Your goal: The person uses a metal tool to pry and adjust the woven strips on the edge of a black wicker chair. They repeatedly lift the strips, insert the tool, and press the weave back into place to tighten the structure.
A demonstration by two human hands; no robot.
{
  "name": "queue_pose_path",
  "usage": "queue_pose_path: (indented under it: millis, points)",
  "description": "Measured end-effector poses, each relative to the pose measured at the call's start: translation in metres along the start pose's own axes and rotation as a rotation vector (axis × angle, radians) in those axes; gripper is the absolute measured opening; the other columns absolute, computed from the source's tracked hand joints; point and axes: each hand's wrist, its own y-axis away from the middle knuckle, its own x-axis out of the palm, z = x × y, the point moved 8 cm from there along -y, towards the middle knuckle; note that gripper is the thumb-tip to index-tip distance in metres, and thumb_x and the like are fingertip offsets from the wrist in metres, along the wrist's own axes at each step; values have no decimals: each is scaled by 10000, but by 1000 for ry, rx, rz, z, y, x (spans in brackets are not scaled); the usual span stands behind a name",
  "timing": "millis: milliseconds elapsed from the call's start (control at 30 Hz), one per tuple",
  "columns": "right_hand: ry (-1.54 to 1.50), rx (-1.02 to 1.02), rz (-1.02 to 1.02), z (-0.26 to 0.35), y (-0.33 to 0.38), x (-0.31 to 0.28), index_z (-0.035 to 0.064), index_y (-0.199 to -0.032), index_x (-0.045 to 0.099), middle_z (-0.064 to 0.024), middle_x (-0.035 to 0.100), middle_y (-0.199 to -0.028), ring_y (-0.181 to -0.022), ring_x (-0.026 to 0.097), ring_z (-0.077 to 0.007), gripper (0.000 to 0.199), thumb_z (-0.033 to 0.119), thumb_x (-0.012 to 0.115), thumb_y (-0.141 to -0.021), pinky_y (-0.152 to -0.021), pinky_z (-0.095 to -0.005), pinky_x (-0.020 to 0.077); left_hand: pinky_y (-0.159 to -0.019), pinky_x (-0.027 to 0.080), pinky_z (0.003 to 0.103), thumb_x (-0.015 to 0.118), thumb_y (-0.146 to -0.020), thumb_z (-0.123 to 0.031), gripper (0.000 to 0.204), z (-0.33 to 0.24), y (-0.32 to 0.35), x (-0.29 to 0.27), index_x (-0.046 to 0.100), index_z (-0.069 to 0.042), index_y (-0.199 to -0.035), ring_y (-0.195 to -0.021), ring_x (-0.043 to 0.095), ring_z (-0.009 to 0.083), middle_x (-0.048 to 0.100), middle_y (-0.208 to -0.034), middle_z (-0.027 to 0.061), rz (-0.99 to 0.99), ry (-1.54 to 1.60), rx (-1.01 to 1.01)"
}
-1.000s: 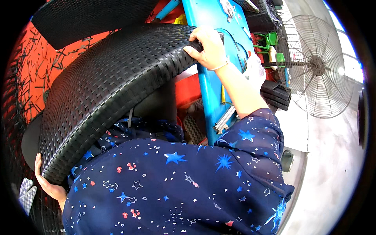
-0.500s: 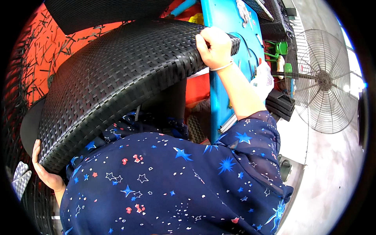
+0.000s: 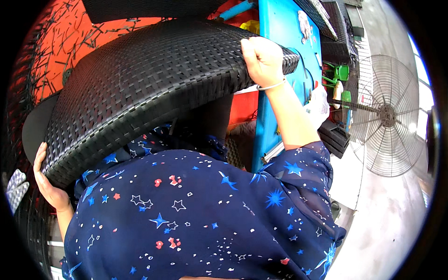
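A large black woven wicker panel (image 3: 149, 70), thick-edged and gently curved, slants across in front of me from lower left to upper right. At its upper right end my right hand (image 3: 264, 60) is closed over the edge, a thin pale band around the wrist. My left hand (image 3: 49, 182) holds the lower left end, its fingers straight and pressed together along the edge; its thumb is hidden. A smooth dark rounded shape (image 3: 37, 123) shows behind the panel's left end. The panel's underside and what supports it are mostly out of sight.
Black strip scraps lie over the red surface (image 3: 49, 58) at left. To the right stands a blue table (image 3: 270, 28) with a plastic bag (image 3: 319, 105). Farther right is a large wire-caged fan (image 3: 387, 114). A checkered glove (image 3: 17, 189) lies at far left.
The view has shifted, so the table and fan appear farther right and lower. Both hands stay on the panel, whose lower left end appears slightly higher and farther left.
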Motion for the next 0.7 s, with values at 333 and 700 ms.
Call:
queue_pose_path:
  millis: [333,700]
  points:
    - [-152,27,-80,0,7,-6,18,-730,622,-118,590,-685,-609,587,-282,219,95,689,-924,-595,-363,472,-1187,320,455,247,-1052,-253,502,-9,-3,2,566,64,-1276,-1340,524,356,585,-1381,255,28,-37,24]
    - [-139,30,-100,11,7,-2,20,-745,619,-132,628,-734,-671,609,-292,184,62,685,-912,-640,-367,483,-1191,317,454,254,-1060,-259,510,-11,-3,5,580,65,-1281,-1351,520,353,593,-1377,250,-1,6,38]
